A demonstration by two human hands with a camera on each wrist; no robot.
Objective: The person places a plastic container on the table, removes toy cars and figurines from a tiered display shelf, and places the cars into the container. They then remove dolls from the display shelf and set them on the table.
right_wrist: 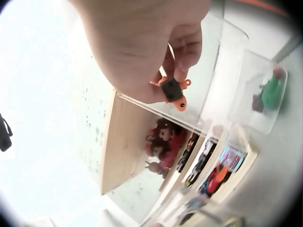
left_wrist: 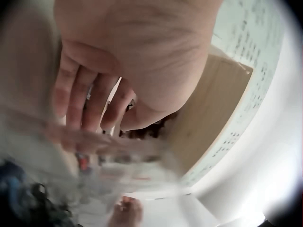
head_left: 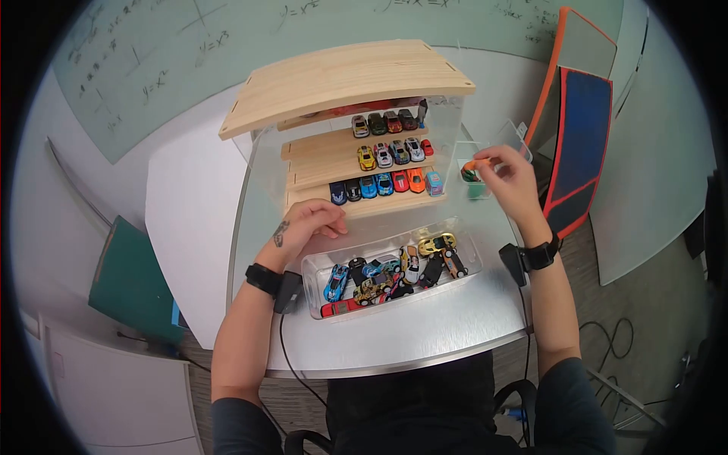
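Note:
My right hand (head_left: 509,182) pinches a small orange figure (head_left: 478,164) between thumb and fingers, above a small clear box (head_left: 475,191) right of the shelf. In the right wrist view, the figure (right_wrist: 173,93) has a dark square part and an eye, and a green toy (right_wrist: 271,92) lies in the box. My left hand (head_left: 312,221) holds nothing, its fingers loosely bent between the shelf's lower left front and the clear bin (head_left: 309,265) of toy cars. Toy cars (head_left: 384,184) stand in rows on the wooden shelf (head_left: 311,168).
A wooden top board (head_left: 341,72) covers the clear-sided shelf. Dolls (right_wrist: 163,137) sit on its upper level in the right wrist view. Behind stands a whiteboard (head_left: 258,34); orange-edged panels (head_left: 582,144) stand at the right. Cables hang from both wrist cameras.

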